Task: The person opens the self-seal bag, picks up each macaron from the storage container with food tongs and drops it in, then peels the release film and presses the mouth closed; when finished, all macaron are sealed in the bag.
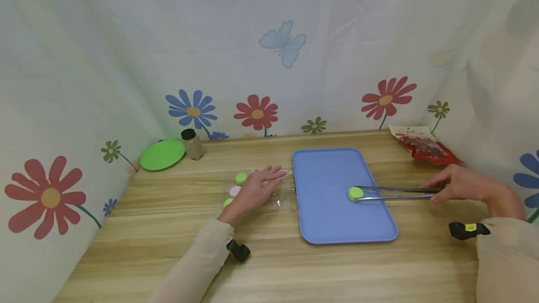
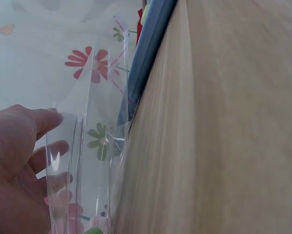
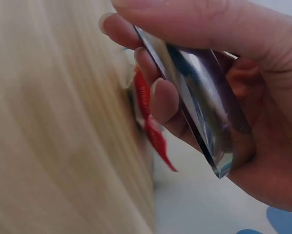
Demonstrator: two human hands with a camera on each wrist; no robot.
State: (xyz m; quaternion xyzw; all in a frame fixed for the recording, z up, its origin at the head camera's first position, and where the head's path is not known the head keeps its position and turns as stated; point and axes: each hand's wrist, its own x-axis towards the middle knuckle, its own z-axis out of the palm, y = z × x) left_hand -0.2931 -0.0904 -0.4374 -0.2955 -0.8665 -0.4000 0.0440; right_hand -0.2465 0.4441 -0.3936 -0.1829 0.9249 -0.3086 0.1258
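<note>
My right hand holds metal tongs, thumb on one side and fingers on the other. The bent end of the tongs lies within the palm in the right wrist view. At their far tips is a green macaron-like round, over the right part of a blue tray. My left hand rests on a clear plastic package, its fingers extended along the clear wall. Green rounds and a pink one show in the package beside the hand, which hides part of it.
At the back left are a green plate and a small black-capped jar. A red and white snack bag lies at the back right, beyond the right hand. A flower-printed curtain encloses the wooden table.
</note>
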